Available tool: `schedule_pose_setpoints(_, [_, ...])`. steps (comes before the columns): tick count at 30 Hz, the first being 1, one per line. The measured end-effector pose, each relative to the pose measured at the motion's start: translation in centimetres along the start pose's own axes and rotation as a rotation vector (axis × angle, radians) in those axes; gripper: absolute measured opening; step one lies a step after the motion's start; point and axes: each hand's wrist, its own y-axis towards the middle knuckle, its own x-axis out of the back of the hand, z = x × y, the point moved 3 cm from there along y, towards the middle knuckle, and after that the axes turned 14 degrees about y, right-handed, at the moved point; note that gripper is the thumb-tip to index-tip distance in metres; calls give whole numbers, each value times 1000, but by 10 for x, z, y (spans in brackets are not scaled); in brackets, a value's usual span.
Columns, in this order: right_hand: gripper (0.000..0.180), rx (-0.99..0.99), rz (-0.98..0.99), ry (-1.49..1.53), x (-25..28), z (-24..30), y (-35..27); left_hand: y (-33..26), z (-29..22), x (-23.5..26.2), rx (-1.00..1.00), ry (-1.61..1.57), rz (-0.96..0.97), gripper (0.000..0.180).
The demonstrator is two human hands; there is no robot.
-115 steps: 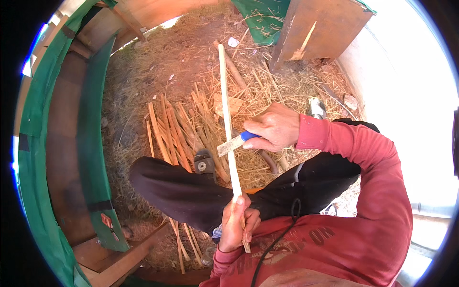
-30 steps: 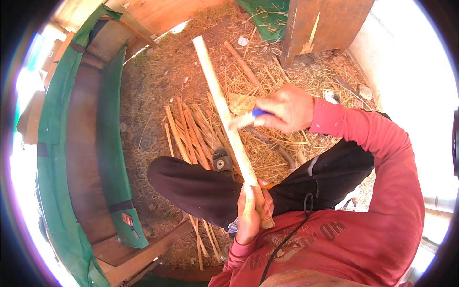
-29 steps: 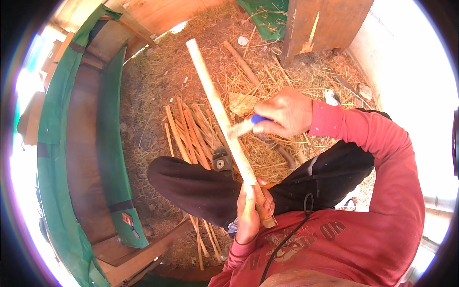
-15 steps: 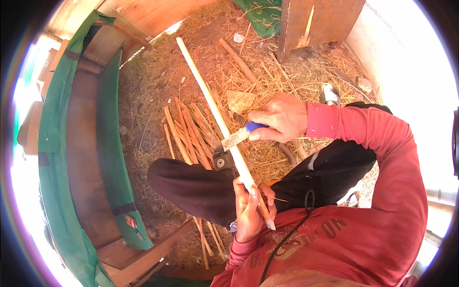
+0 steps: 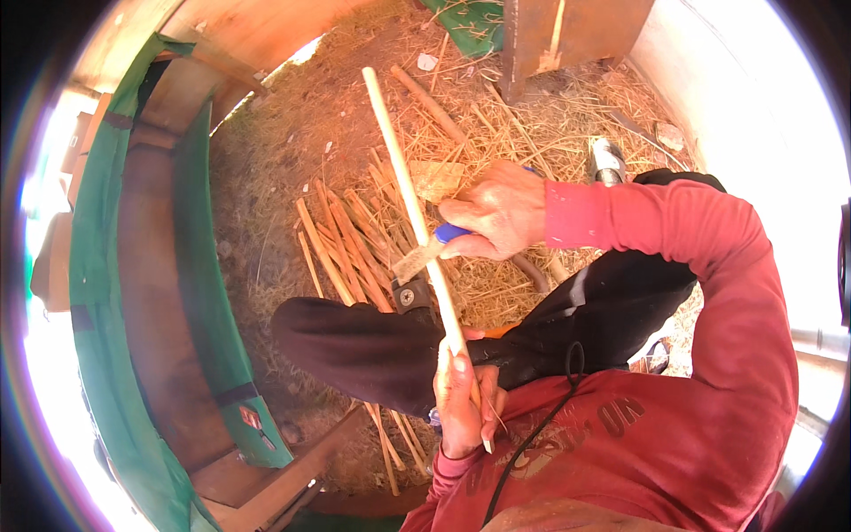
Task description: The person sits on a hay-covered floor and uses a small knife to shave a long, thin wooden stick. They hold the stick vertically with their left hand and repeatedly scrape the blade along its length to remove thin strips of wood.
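Stick (image 5: 408, 191): pale, long, slanting toward 11 o'clock
Left hand (image 5: 463, 403): clenched around stick's lower end
Right hand (image 5: 496, 211): grasping blue-handled knife (image 5: 425, 253), blade against stick
Cut sticks (image 5: 350, 244): piled on straw at 10 o'clock

Long pale wooden stick (image 5: 410, 199), slanting up-left over the knee, blue-handled knife (image 5: 427, 250) blade against its middle

floor (image 5: 292, 151) — dirt, straw-strewn | left — green-edged wooden frame (image 5: 191, 293) | light — harsh sun

Left hand (image 5: 461, 399) fingers clenched near chest; right hand (image 5: 496, 211) fisted, arm extended forward.
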Motion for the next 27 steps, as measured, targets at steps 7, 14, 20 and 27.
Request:
schedule_pose_setpoints(7, [44, -506, -524, -345, 100, -116, 16, -15, 13, 5, 0, -17, 77, 28])
schedule_pose_setpoints(14, [31, -15, 22, 100, 16, -4, 1, -2, 3, 1, 31, 42, -64, 24])
schedule_pose_setpoints(20, [38, 44, -56, 83, 3, 3, -4, -6, 1, -2, -12, 60, -1, 21])
schedule_pose_setpoints(27, [34, -150, -184, -308, -6, -40, 9, 2, -3, -7, -25, 89, -102, 19])
